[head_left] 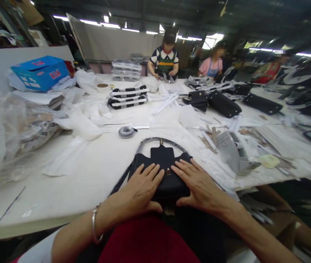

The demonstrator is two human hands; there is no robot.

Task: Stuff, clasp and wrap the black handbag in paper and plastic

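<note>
A black handbag (pixel 162 157) lies at the table's front edge, with a gold clasp (pixel 168 171) on its front and a flap folded back toward the far side. Its wrapped handle (pixel 147 140) arches beyond it. My left hand (pixel 144 184) rests flat on the bag's left part, fingers stretched out. On the right part lies my right hand (pixel 196 184), fingers also spread and pointing forward. Both thumbs reach toward the near edge of the bag. A coiled grey strap (pixel 127 132) sits just beyond the bag to the left.
A grey tape dispenser (pixel 233 151) stands to the right among paper scraps. Wrapped black bags (pixel 128 96) and loose black bag pieces (pixel 223 103) lie farther back. A blue box (pixel 41 73) and plastic sheeting (pixel 4 135) occupy the left. Several people work across the table.
</note>
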